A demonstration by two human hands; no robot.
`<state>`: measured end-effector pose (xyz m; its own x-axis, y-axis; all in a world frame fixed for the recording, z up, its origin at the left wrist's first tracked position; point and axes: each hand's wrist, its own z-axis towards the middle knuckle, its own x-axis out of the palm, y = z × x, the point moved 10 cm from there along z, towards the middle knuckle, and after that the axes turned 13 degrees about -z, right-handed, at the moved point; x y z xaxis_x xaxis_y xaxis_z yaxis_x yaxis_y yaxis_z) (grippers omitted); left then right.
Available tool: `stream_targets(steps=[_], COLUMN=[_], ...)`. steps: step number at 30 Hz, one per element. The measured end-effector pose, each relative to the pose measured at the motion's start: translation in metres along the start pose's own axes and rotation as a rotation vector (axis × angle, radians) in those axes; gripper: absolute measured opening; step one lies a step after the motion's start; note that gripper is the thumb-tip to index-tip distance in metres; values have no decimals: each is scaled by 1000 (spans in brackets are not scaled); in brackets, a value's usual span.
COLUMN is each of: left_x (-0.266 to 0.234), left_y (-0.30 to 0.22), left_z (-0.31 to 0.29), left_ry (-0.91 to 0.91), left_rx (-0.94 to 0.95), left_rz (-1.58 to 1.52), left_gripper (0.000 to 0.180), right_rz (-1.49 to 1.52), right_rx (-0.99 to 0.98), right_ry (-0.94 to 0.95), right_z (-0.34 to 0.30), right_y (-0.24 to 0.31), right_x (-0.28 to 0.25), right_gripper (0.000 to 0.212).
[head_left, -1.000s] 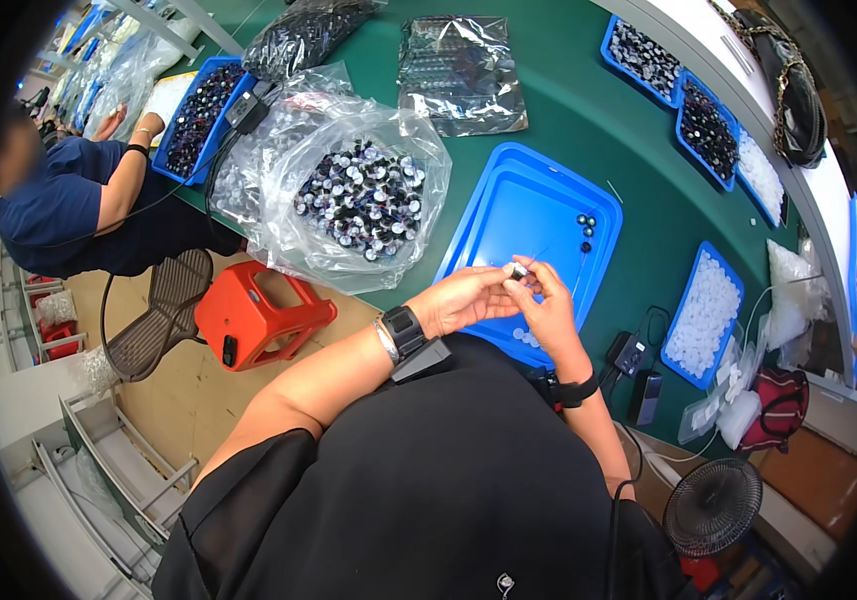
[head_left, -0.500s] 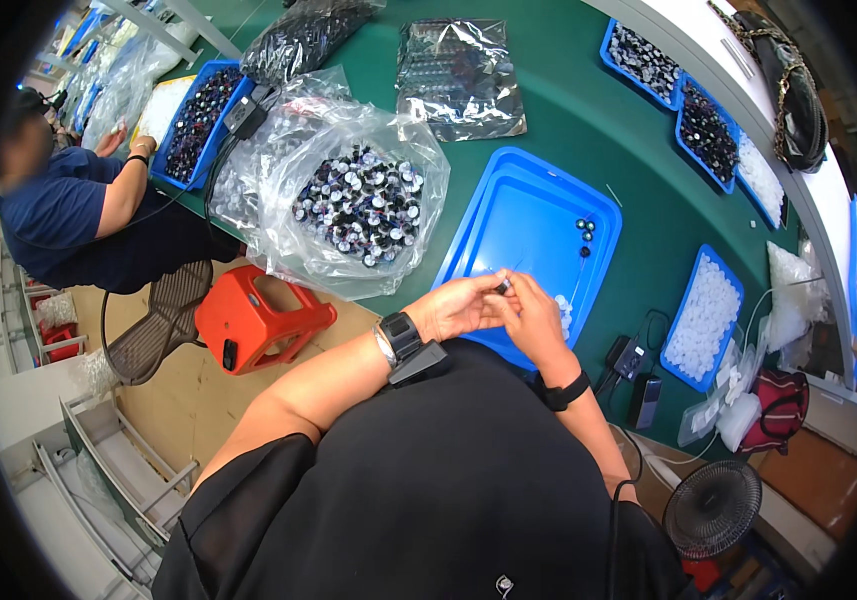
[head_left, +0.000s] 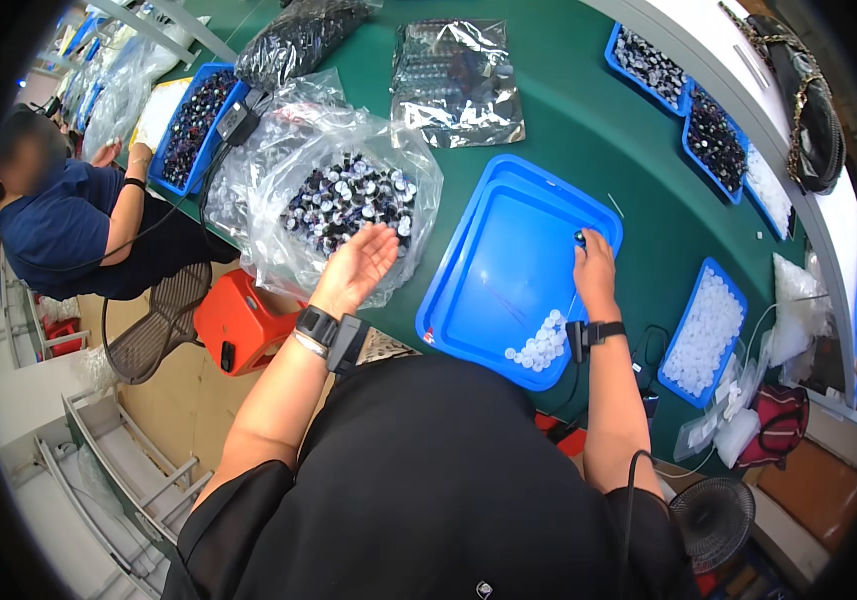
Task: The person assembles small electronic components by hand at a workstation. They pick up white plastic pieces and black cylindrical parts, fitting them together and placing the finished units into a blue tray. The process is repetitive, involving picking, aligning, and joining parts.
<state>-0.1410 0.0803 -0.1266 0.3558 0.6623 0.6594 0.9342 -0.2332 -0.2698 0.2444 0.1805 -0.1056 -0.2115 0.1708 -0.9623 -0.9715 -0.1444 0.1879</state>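
My left hand point(head_left: 358, 268) is palm up with its fingers stretched out, at the near edge of a clear plastic bag point(head_left: 418, 215). The bag holds many small round pieces point(head_left: 353, 200), clear-topped with dark parts. Nothing shows in that hand. My right hand point(head_left: 596, 275) is over the right side of a blue tray point(head_left: 508, 235), fingers closed together. At its fingertips is a small dark round piece point(head_left: 580, 238), seemingly pinched; the hand partly hides that spot. White translucent round caps point(head_left: 540, 343) lie in the tray's near right corner.
A blue tray of white caps point(head_left: 703, 328) stands at the right. Blue bins of small parts point(head_left: 713, 140) line the far right. A flat plastic packet point(head_left: 456, 85) lies at the back. Left are a red stool point(head_left: 238, 322) and a seated person point(head_left: 73, 225).
My hands were together over the tray's near edge, around a small dark piece. They have parted: the left moved left to the bag, the right forward to the tray's right side.
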Motion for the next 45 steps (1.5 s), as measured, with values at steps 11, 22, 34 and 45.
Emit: stream_targets(steps=[11,22,34,45], left_x=[49,83,96,115], left_y=[167,310,240,164], left_z=[17,15,27,-28], left_ry=[460,947,547,514], left_rx=[-25,306,88,-132], left_rz=[1377,1939,1409,910], left_gripper=[23,38,21,34], right_rz=[-158,1079,1173,924], right_rx=[52,640,661,388], right_ry=[314,203,285,314], right_z=[-23,-76,-86,-44], right_y=[13,1,31,94], right_x=[22,-15,-31,-67], right_gripper=[22,23,20,12])
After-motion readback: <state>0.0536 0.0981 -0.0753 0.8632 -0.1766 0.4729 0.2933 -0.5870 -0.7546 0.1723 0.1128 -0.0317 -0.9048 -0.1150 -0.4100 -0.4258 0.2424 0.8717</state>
